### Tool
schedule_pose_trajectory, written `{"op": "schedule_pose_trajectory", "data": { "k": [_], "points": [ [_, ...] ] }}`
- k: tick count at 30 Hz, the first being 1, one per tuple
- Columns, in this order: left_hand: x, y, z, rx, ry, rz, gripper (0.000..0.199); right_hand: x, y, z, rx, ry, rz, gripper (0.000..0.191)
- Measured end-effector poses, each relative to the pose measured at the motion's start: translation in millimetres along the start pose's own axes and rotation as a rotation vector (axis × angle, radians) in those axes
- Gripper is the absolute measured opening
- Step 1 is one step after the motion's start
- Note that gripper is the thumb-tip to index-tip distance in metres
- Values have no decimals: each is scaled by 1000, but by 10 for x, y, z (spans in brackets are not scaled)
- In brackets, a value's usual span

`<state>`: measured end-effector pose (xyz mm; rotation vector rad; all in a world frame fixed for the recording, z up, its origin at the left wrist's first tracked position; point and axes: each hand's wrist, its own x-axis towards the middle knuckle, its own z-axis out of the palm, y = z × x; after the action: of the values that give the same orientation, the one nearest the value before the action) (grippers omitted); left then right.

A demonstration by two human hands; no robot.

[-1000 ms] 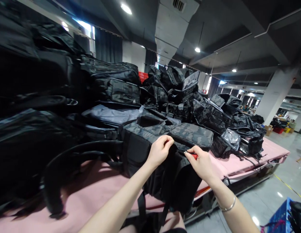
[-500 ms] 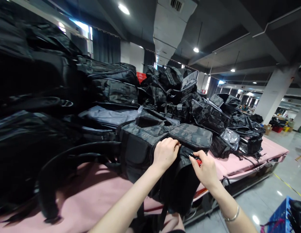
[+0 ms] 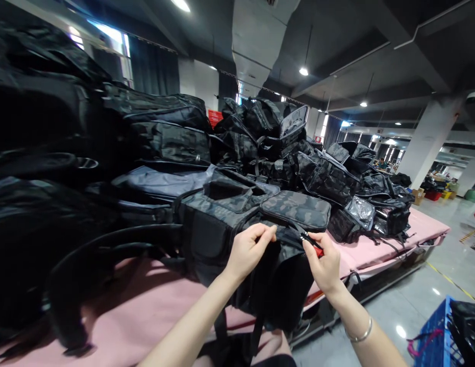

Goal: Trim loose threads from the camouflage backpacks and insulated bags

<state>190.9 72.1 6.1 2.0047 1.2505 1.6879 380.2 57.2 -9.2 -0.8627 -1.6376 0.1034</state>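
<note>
Evidently the backpack (image 3: 210, 232) lies at the near edge of the pink-covered table (image 3: 153, 300), straight in front of the seated person, so that both hands reach its upper side without stretching, I'd judge; a padded camouflage pocket (image 3: 296, 210) sits along its far side, just beyond the fingers. The left hand (image 3: 245, 251) is nearly closed, thumb and forefinger pinched at the bag's top edge, perhaps to steady the material; whether cloth or a thread is caught between them I cannot tell. The right hand (image 3: 326, 262) is curled shut round a small red-handled tool (image 3: 319, 251), its dark tip pointing towards the left hand, presumably gripped close to the tip for fine control; what the tip touches is too small to make out. A thick black strap (image 3: 65, 285) curves over the table on the person's left, out of the hands' way; a heap of similar bags (image 3: 325, 176) rises behind, likely stacked so to save table room; a blue crate (image 3: 432, 326) stands low on the right, beyond the arm with the silver bracelet (image 3: 361, 334).
</note>
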Motion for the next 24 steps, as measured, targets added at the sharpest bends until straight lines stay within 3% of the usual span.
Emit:
{"op": "schedule_pose_trajectory", "data": {
  "k": [3,8,10,15,17,20,24],
  "points": [
    [48,58,97,188,0,52,22,-24,29,8,71,66,7,19],
    [110,71,258,543,-44,143,18,-32,58,8,83,63,2,18],
    [86,49,265,534,-48,152,19,-31,72,4,80,56,0,18],
    [-40,-17,127,128,38,15,23,-45,110,11,83,47,19,17],
    [-70,-24,68,65,59,-28,27,-48,108,18,81,51,27,18],
    [-58,-18,47,128,17,11,29,-44,88,22,86,51,24,18],
    [39,-6,125,348,-17,117,16,-41,77,13,99,41,30,18]
  ]
}}
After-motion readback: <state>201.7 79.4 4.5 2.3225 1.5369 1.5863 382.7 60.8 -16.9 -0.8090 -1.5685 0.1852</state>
